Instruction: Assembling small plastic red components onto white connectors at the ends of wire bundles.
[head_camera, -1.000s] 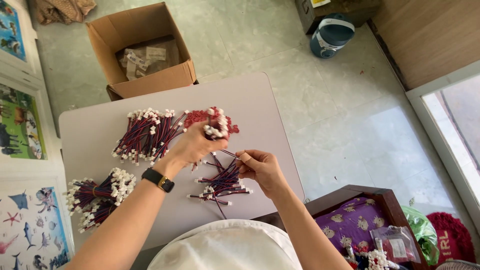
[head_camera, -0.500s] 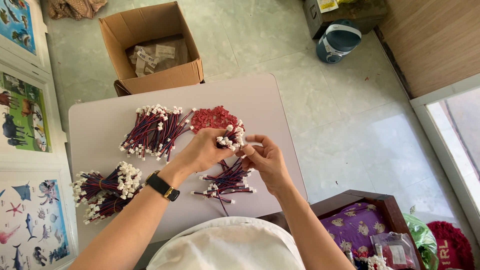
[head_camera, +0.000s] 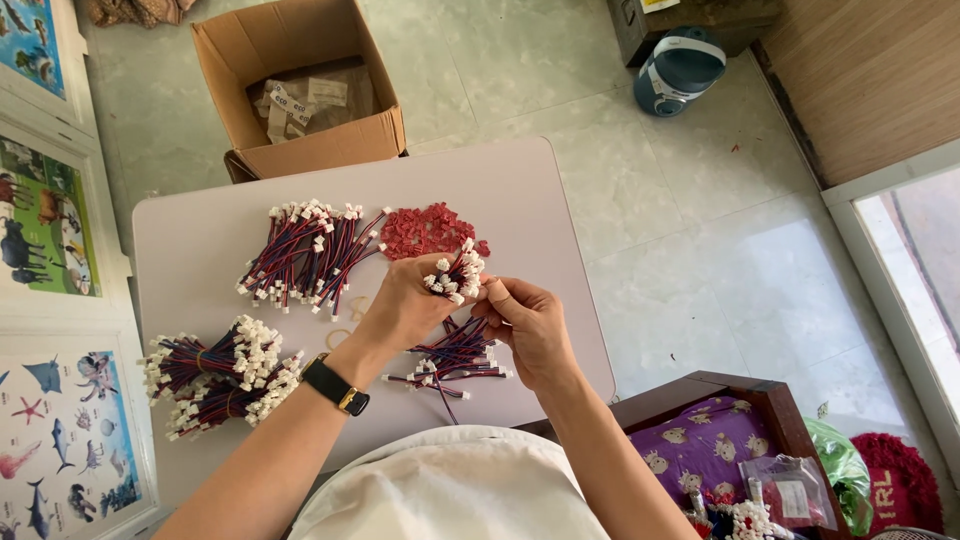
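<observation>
Left hand (head_camera: 405, 305) grips a bunch of wires (head_camera: 455, 275); right hand (head_camera: 525, 320) pinches 1 plug there, best held steady above the bench (head_camera: 200, 240).

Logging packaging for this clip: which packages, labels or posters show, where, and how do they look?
Cardboard box: floor beyond table, open, brown, with labelled bags inside.
Animal posters: left edge, colourful.
Clear plastic bag: lower right, label inside.
</observation>
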